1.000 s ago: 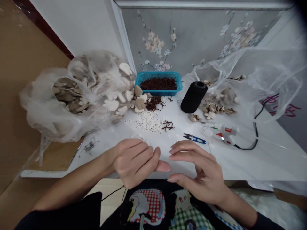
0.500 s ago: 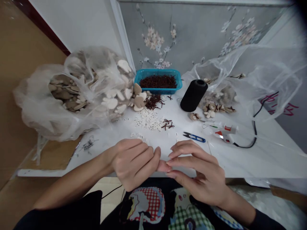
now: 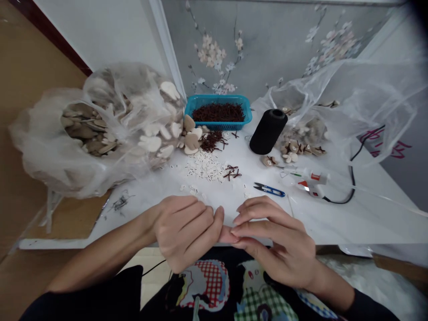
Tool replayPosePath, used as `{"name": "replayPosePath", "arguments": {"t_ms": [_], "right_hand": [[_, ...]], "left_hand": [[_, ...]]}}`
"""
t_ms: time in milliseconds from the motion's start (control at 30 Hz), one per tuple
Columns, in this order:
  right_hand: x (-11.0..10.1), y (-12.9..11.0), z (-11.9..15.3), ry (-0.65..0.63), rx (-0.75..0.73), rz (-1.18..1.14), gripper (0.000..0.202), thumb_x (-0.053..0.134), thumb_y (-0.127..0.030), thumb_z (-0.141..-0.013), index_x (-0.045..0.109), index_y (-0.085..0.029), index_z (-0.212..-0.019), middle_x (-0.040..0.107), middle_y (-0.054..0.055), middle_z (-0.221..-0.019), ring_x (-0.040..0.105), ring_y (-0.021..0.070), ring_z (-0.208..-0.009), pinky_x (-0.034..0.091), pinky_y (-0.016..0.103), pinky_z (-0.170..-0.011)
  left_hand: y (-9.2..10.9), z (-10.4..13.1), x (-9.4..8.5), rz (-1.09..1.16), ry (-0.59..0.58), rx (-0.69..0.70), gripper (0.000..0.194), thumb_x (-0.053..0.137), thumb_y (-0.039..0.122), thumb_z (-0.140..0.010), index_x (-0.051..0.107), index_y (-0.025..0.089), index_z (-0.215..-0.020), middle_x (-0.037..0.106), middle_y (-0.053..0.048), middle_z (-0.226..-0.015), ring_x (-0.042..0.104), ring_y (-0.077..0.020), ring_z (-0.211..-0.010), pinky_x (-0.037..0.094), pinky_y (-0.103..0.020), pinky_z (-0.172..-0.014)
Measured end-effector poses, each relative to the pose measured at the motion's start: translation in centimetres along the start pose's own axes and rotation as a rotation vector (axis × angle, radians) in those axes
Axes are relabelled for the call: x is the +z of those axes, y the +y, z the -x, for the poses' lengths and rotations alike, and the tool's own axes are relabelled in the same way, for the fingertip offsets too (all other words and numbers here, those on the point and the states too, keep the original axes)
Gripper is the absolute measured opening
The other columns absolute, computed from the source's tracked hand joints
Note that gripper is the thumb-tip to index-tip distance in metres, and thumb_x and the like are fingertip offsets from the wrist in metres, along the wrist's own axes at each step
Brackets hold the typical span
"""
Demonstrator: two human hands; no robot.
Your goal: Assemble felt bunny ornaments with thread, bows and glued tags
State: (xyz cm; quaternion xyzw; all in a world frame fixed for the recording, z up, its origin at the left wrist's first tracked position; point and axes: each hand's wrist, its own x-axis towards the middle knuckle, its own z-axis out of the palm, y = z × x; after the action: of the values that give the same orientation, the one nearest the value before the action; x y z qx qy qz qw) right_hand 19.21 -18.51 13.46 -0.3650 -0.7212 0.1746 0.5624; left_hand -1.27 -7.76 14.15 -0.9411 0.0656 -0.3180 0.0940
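Note:
My left hand [image 3: 189,232] is closed above the table's front edge, its fingers curled in and one digit stretched to the right. Against the tip of that digit, my right hand [image 3: 277,243] brings its thumb and index finger together in a pinch, the other fingers loosely bent. Whatever lies between the fingertips is too small or hidden to make out. Beyond the hands lie blue-handled thread snips [image 3: 269,189], a heap of small white tags [image 3: 205,167] and a few dark brown bows [image 3: 232,172].
A blue basket [image 3: 247,117] of brown bows stands at the back beside a black thread cone [image 3: 268,131]. Plastic bags [image 3: 43,147] of beige felt shapes fill the left. To the right are finished-looking pieces with bows [image 3: 302,148] and a corded glue gun [image 3: 314,191].
Both hands keep nearly the same pose, fingertips still together. The view has shifted slightly, so the table things appear a little further left and up.

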Motion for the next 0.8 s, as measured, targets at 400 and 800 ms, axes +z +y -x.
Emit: {"name": "replayPosePath", "arguments": {"t_ms": [400,800], "right_hand": [[-0.1,0.1,0.0,-0.024,-0.019,-0.013,0.014,0.065,-0.005,-0.084,0.07,-0.013,-0.094,0.071,0.007,-0.089,0.065,0.0173,-0.087,0.058,0.033,-0.077],[0.0,0.0,-0.1,-0.048,0.009,-0.056,0.017,0.065,-0.002,-0.083,0.07,-0.011,-0.096,0.071,0.007,-0.087,0.064,0.0158,-0.083,0.057,0.031,-0.072]], "left_hand": [[2.5,-0.7,-0.9,-0.136,-0.256,-0.162,0.037,0.052,0.043,-0.097,0.065,0.009,-0.105,0.063,-0.007,-0.077,0.06,-0.0142,-0.07,0.051,-0.031,-0.058],[0.7,0.8,0.6,0.008,-0.245,-0.091,0.028,0.058,0.041,-0.095,0.065,0.014,-0.102,0.057,-0.001,-0.067,0.052,-0.0101,-0.054,0.045,-0.027,-0.045]]}}
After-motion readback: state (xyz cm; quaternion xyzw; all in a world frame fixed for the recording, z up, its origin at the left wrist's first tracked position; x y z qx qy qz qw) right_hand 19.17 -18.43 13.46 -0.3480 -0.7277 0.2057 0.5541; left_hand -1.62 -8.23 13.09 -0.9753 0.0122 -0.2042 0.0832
